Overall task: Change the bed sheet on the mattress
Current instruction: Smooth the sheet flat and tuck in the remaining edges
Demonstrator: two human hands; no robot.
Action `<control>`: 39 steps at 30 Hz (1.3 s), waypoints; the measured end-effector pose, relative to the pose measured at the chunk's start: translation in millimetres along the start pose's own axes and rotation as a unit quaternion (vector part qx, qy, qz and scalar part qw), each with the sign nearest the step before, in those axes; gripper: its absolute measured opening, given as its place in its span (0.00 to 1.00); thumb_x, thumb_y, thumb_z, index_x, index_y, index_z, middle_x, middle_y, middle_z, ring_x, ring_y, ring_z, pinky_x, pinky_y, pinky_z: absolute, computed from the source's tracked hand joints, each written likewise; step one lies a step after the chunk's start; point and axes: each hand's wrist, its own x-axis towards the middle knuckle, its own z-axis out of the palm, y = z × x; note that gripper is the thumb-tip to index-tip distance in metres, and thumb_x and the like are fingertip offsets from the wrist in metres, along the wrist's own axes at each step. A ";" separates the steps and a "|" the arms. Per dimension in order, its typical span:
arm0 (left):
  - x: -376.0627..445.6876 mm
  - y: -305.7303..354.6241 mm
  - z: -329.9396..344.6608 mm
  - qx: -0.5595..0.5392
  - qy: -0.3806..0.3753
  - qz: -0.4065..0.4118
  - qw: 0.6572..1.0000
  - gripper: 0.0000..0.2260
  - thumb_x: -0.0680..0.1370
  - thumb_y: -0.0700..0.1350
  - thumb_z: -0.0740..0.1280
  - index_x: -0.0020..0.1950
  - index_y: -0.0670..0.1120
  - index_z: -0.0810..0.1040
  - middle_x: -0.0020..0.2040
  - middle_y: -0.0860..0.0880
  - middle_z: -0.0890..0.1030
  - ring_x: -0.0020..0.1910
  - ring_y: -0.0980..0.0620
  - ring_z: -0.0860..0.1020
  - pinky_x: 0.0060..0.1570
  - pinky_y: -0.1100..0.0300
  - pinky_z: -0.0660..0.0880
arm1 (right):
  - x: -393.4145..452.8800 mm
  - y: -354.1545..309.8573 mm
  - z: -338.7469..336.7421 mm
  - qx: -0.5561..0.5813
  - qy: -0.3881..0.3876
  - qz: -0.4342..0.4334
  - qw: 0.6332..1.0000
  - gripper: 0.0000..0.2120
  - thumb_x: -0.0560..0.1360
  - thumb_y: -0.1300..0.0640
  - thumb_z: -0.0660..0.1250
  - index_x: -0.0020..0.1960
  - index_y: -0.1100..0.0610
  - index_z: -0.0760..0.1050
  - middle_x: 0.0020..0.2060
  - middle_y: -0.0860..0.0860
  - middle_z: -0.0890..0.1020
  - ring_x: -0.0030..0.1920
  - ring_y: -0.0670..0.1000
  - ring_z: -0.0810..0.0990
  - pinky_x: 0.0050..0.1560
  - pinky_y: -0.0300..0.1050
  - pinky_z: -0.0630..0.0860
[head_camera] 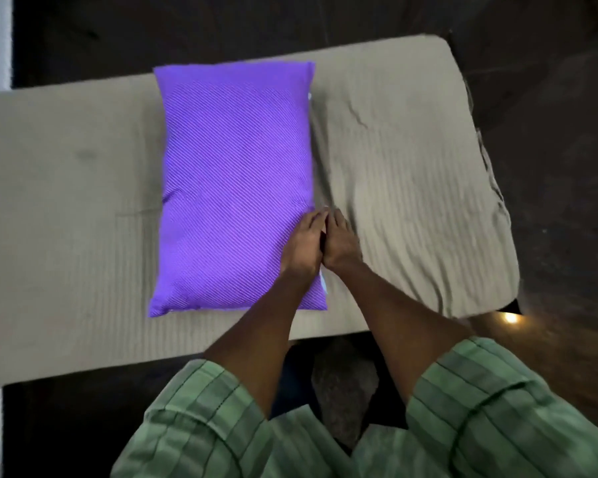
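The step in hand appears to be closing or tidying the open side of the purple pillow (235, 181), which lies across the mattress (497, 215) with its long axis running from the near edge to the far edge. Both hands meet at the pillow's right edge, near its nearer end. The left hand (302, 241) rests on the purple cover with its fingers extended over the seam. The right hand (340, 243) sits just beside it on the sheet side, fingers bent toward the same seam. Whether either hand actually pinches fabric cannot be told, as the fingertips are blurred and overlap. To do this step well, hold the cover flat with one hand and draw the edge along with the other, keeping the white inner fabric (324, 282) that shows at the seam tucked inside. Avoid dragging the pillow, since that would crease the sheet beneath. The bed sheet (404, 188) is a dull beige, faintly ribbed cloth that covers the visible top of the mattress. It lies fairly smooth to the left of the pillow and is wrinkled to the right, with loose folds at the right end. That end probably still needs smoothing and tucking.
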 end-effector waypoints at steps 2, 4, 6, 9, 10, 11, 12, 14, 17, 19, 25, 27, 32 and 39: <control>-4.4 6.0 44.7 0.018 -0.058 0.008 0.998 0.32 0.79 0.31 0.63 0.82 0.45 0.62 0.78 0.45 0.67 0.72 0.44 0.73 0.71 0.51 0.71 | -7.8 37.5 5.5 -0.010 -0.029 0.015 0.999 0.37 0.81 0.52 0.63 0.84 0.57 0.50 0.83 0.56 0.53 0.81 0.59 0.57 0.76 0.59 0.64; -9.6 9.6 92.8 0.011 -0.099 -0.014 0.995 0.34 0.79 0.29 0.62 0.83 0.47 0.58 0.80 0.46 0.65 0.72 0.43 0.73 0.69 0.46 0.74 | -12.1 78.8 14.6 -0.017 -0.043 0.025 0.999 0.35 0.82 0.53 0.61 0.84 0.56 0.50 0.83 0.55 0.53 0.81 0.59 0.57 0.76 0.59 0.64; -16.6 16.1 131.6 -0.001 -0.113 -0.045 0.993 0.32 0.80 0.30 0.62 0.83 0.46 0.60 0.79 0.45 0.65 0.72 0.43 0.73 0.69 0.45 0.74 | -11.8 117.1 25.9 -0.024 -0.058 0.023 0.998 0.33 0.83 0.53 0.60 0.84 0.56 0.51 0.83 0.55 0.53 0.81 0.59 0.56 0.75 0.60 0.63; -26.1 18.0 184.5 0.010 -0.112 -0.096 0.989 0.25 0.77 0.35 0.66 0.75 0.45 0.71 0.73 0.43 0.71 0.67 0.42 0.77 0.64 0.47 0.76 | -7.4 173.8 48.0 -0.033 -0.083 0.016 0.996 0.30 0.85 0.50 0.57 0.84 0.56 0.51 0.84 0.53 0.51 0.82 0.56 0.53 0.76 0.59 0.61; -30.9 16.3 199.4 0.006 -0.107 -0.115 0.988 0.21 0.77 0.38 0.67 0.70 0.46 0.75 0.69 0.44 0.73 0.64 0.42 0.78 0.61 0.47 0.77 | -7.7 191.7 54.7 -0.036 -0.091 0.012 0.995 0.30 0.86 0.49 0.55 0.84 0.56 0.51 0.84 0.53 0.51 0.83 0.56 0.51 0.78 0.59 0.59; -34.9 16.4 218.6 -0.001 -0.103 -0.132 0.986 0.17 0.76 0.42 0.67 0.65 0.48 0.77 0.66 0.45 0.75 0.62 0.42 0.79 0.59 0.47 0.77 | -6.6 213.2 62.3 -0.040 -0.096 0.001 0.995 0.30 0.86 0.49 0.54 0.84 0.56 0.50 0.84 0.53 0.50 0.83 0.56 0.49 0.79 0.58 0.57; -40.4 17.6 234.1 -0.011 -0.097 -0.145 0.985 0.15 0.75 0.44 0.67 0.62 0.49 0.78 0.64 0.46 0.76 0.61 0.42 0.78 0.59 0.47 0.78 | -8.3 232.2 69.0 -0.044 -0.097 -0.013 0.994 0.30 0.86 0.49 0.53 0.84 0.56 0.49 0.84 0.53 0.48 0.83 0.55 0.47 0.80 0.58 0.54; -50.8 27.3 269.0 -0.020 -0.082 -0.153 0.985 0.17 0.73 0.48 0.63 0.61 0.49 0.78 0.63 0.46 0.75 0.62 0.41 0.76 0.61 0.47 0.76 | -15.2 273.5 80.0 -0.073 -0.088 -0.072 0.991 0.30 0.86 0.49 0.51 0.85 0.55 0.47 0.84 0.51 0.45 0.84 0.52 0.44 0.82 0.57 0.47; -61.3 53.8 301.1 -0.002 -0.008 -0.165 0.986 0.24 0.72 0.50 0.63 0.68 0.48 0.75 0.65 0.44 0.73 0.62 0.41 0.71 0.65 0.48 0.72 | -26.6 332.2 78.2 -0.146 -0.031 -0.138 0.979 0.31 0.85 0.45 0.47 0.85 0.52 0.45 0.84 0.48 0.47 0.84 0.53 0.45 0.82 0.57 0.47; -62.5 68.6 314.9 0.002 0.029 -0.176 0.984 0.23 0.73 0.51 0.66 0.68 0.49 0.76 0.64 0.46 0.74 0.62 0.42 0.71 0.65 0.48 0.70 | -28.7 371.4 64.3 -0.153 0.028 -0.072 0.985 0.31 0.85 0.43 0.46 0.85 0.51 0.45 0.84 0.49 0.49 0.84 0.54 0.47 0.82 0.57 0.47; -58.1 103.7 340.9 -0.006 -0.032 -0.092 0.995 0.17 0.77 0.50 0.68 0.65 0.48 0.78 0.63 0.46 0.75 0.63 0.44 0.72 0.65 0.50 0.71 | -32.0 414.5 33.6 -0.150 0.106 0.049 0.982 0.30 0.86 0.46 0.49 0.85 0.54 0.47 0.84 0.51 0.49 0.83 0.55 0.48 0.81 0.61 0.50; -52.5 114.4 344.5 -0.026 -0.024 -0.134 0.990 0.14 0.78 0.50 0.68 0.63 0.48 0.79 0.62 0.47 0.75 0.63 0.46 0.71 0.65 0.50 0.73 | -35.5 403.8 33.2 -0.102 0.108 0.075 0.986 0.30 0.86 0.48 0.54 0.84 0.57 0.52 0.84 0.55 0.53 0.83 0.59 0.51 0.81 0.62 0.53; -56.8 120.8 353.4 0.046 -0.032 -0.094 0.994 0.17 0.73 0.45 0.70 0.62 0.48 0.78 0.61 0.47 0.76 0.60 0.45 0.73 0.64 0.53 0.71 | -63.6 401.3 66.8 -0.191 0.021 -0.165 0.967 0.29 0.87 0.48 0.47 0.85 0.53 0.41 0.84 0.51 0.43 0.83 0.54 0.40 0.82 0.61 0.48; -68.6 111.8 358.6 0.092 -0.059 -0.047 0.993 0.22 0.72 0.46 0.71 0.65 0.48 0.76 0.62 0.47 0.74 0.61 0.45 0.71 0.66 0.50 0.71 | -71.8 482.9 26.9 -0.231 0.117 -0.018 0.966 0.29 0.86 0.47 0.41 0.85 0.54 0.41 0.84 0.49 0.43 0.83 0.51 0.40 0.82 0.60 0.48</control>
